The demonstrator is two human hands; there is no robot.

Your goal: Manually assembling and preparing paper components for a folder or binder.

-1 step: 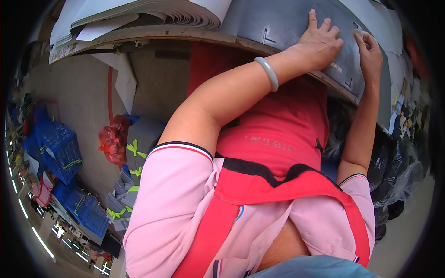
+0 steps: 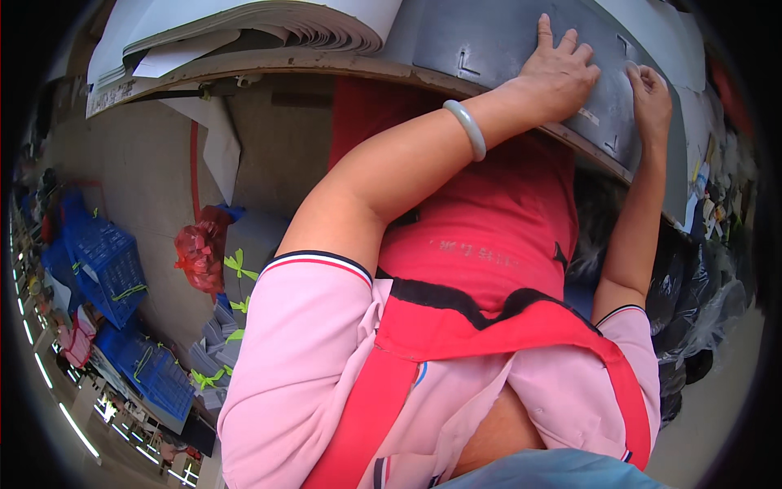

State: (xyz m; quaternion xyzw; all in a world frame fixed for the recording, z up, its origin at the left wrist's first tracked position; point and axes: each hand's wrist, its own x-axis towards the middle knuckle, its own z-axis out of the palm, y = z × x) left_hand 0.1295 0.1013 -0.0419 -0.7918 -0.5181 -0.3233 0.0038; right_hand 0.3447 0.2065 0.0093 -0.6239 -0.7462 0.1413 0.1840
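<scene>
A flat dark grey sheet with L-shaped marks near its corners lies on the worktable, close to the front edge. My left hand rests on it, palm down and fingers spread. On that wrist is a pale green bangle. Over the sheet's right end, my right hand is closed, thumb and forefinger together near one of the corner marks. Whatever is between those fingertips, if anything, is too small to make out. A small pale label sits near the sheet's front edge.
A thick stack of large white sheets lies at the table's left. Below on the left are blue plastic crates, a red plastic bag and grey bundles with green ties. Dark plastic bags crowd the right side.
The fingertips of my right hand have drawn very slightly toward me. My left hand stays in place on the grey sheet.
</scene>
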